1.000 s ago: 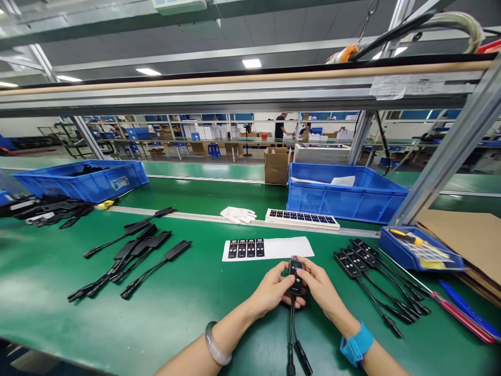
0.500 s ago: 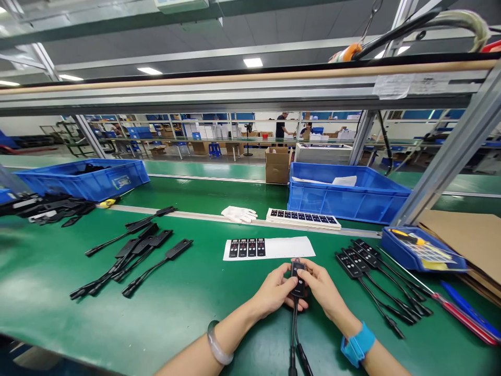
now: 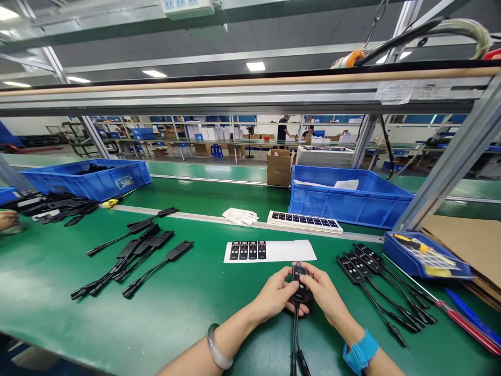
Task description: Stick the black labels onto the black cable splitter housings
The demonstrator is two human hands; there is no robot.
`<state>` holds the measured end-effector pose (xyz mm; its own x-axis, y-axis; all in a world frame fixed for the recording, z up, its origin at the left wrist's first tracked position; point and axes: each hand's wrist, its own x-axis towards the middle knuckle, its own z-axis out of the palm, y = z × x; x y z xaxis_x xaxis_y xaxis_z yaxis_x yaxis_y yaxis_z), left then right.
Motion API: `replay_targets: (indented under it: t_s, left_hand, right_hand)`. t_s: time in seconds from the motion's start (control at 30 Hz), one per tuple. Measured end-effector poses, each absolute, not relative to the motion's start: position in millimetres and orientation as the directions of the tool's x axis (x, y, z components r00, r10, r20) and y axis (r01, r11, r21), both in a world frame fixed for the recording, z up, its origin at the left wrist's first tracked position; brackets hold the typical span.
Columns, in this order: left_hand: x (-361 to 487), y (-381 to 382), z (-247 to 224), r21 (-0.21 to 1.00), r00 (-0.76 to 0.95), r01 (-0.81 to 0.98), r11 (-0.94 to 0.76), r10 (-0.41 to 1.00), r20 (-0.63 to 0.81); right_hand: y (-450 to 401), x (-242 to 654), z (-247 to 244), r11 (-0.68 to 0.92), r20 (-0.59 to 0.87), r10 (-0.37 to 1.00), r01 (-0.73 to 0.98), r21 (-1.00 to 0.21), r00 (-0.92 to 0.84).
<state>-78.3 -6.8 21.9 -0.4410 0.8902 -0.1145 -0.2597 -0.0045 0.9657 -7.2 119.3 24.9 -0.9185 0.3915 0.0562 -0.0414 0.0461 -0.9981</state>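
Between both hands I hold a black cabled controller (image 3: 299, 291), upright, its two cables hanging toward me. My left hand (image 3: 276, 293) grips its left side, thumb on the face and fingers beneath. My right hand (image 3: 320, 287) closes round the right side, fingertips on the face. Just beyond lies a white sheet (image 3: 287, 250) with several black labels (image 3: 248, 250) at its left end. Several labelled controllers (image 3: 354, 267) rest to the right, cables toward me. More black controllers (image 3: 144, 244) with cables lie on the left.
Two blue bins (image 3: 348, 193) (image 3: 90, 180) stand at the back. A label stack (image 3: 305, 221) and white glove (image 3: 240, 215) lie mid-table. At right are a small blue tray (image 3: 426, 256) and a red-handled screwdriver (image 3: 465, 324). Another person's hand (image 3: 8, 220) shows far left.
Another person's hand has come into view at the far left edge. The view has shifted slightly; my hands keep their hold on the controller, fingertips pressed to its face.
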Motion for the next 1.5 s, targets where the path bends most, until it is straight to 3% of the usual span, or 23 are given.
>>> replay_targets:
  t_s: [0.33,0.57,0.7,0.77,0.87,0.93,1.0,1.1,1.17,1.23,1.37,1.43,1.5]
  left_hand:
    - [-82,-7,22,0.935,-0.470,-0.352,-0.042,0.872,-0.138]
    - [-81,-8,25,0.951,-0.469,-0.306,-0.038,0.875,-0.117]
    - [-81,-7,25,0.945,-0.492,-0.324,-0.052,0.862,-0.122]
    - [-82,-6,24,0.915,-0.498,-0.392,-0.100,0.859,-0.119]
    - [-84,-6,23,0.892,-0.443,-0.437,-0.111,0.890,-0.106]
    - [-85,-9,24,0.960,-0.454,-0.274,-0.057,0.888,-0.077]
    - [-86,-14,26,0.996,-0.521,0.080,0.027,0.853,0.019]
    - [-89,-20,25,0.797,-0.563,0.575,0.182,0.795,0.225]
    - [-93,-22,23,0.650,-0.575,0.705,0.285,0.766,0.288]
    - [-99,-23,23,0.550,-0.615,0.732,0.402,0.738,0.278]
    - [-115,-30,35,0.281,-0.755,0.651,0.705,0.638,0.152]
    - [-122,-36,44,0.201,-0.819,0.573,0.795,0.563,0.107]
    - [-127,-40,49,0.195,-0.854,0.518,0.833,0.514,0.076]
  right_hand:
    - [118,-5,31,0.023,0.026,0.306,-0.020,-1.000,-0.952]
    - [118,-4,28,0.033,0.053,0.279,-0.045,-0.998,-0.959]
    - [117,-5,22,0.180,0.098,0.301,-0.044,-0.983,-0.949]
    - [117,-5,19,0.412,0.215,0.343,-0.059,-0.909,-0.914]
    - [122,-4,16,0.727,0.390,0.309,-0.049,-0.684,-0.867]
    - [132,-2,14,0.841,0.422,0.290,0.019,-0.540,-0.859]
    - [146,0,11,0.914,0.420,0.319,0.158,-0.373,-0.850]
    - [168,4,9,0.931,0.419,0.349,0.360,-0.055,-0.838]
    - [178,6,9,0.887,0.425,0.356,0.444,0.126,-0.832]
    - [184,8,11,0.846,0.453,0.353,0.486,0.220,-0.819]
    - [180,9,14,0.891,0.503,0.289,0.421,0.170,-0.815]
    - [173,8,13,0.943,0.491,0.264,0.330,0.051,-0.830]
    - [164,3,12,0.969,0.444,0.248,0.218,-0.118,-0.861]
